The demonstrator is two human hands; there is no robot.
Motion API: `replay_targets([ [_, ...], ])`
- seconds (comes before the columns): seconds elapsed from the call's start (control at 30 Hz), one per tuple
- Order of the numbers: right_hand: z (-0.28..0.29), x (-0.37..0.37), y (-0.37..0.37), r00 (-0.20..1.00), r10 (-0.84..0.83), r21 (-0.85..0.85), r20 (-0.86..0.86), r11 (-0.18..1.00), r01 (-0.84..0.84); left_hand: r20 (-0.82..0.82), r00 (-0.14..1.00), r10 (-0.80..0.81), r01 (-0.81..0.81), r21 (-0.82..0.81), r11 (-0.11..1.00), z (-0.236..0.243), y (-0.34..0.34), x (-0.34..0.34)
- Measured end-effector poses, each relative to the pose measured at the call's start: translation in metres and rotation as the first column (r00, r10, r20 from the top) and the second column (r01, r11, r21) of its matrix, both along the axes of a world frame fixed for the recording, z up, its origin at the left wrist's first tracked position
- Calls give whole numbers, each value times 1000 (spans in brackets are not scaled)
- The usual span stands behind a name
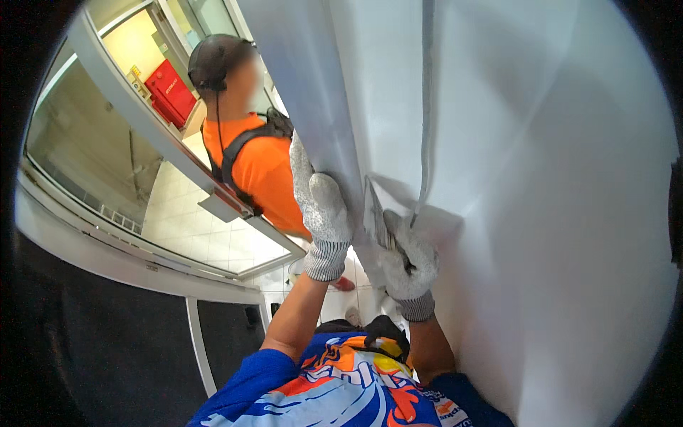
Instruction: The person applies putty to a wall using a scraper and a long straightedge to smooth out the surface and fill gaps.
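1. Bracing against the left edge of a tall, smooth, silvery-grey post (pixel 309 78), the left hand (pixel 327 220), in a pale grey knitted glove with a ribbed cuff, points its fingers up that edge — its thumb lies on the near face.
2. The post stands upright in front of the person, between the two hands at its lower part.
3. The right hand (pixel 411 263), gloved alike, is curled around a thin, flat, greyish tool (pixel 377 217) near the post's right edge; its exact kind, and whether it touches the post, I cannot tell.
4. A long, thin grey strip (pixel 427 92) runs down a smooth white wall (pixel 569 213), its lower end just beside the right hand.
5. Beyond the post's left edge — a co-worker in an orange shirt (pixel 263 174) and black straps, near a grey-framed glass door (pixel 160 146).
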State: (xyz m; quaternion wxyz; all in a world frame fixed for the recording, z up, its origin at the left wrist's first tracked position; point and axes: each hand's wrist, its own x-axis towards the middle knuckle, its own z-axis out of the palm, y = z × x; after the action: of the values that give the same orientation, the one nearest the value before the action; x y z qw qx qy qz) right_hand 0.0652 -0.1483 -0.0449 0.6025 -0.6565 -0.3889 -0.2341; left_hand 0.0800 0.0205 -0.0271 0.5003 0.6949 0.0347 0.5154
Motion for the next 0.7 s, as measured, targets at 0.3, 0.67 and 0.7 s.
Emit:
replay_targets([
  [0.3, -10, 3, 9, 998, 34, 68, 60, 997, -38, -65, 992, 106, -101, 85, 991, 12, -7, -11],
  [0.67, -2, 16, 10, 990, 29, 55, 140, 998, -37, -128, 974, 186, -166, 151, 974, -8, -3, -11],
  [0.7, 3, 16, 12, 996, 26, 103, 90, 994, -36, -151, 964, 219, -193, 171, 966, -9, -4, -10],
])
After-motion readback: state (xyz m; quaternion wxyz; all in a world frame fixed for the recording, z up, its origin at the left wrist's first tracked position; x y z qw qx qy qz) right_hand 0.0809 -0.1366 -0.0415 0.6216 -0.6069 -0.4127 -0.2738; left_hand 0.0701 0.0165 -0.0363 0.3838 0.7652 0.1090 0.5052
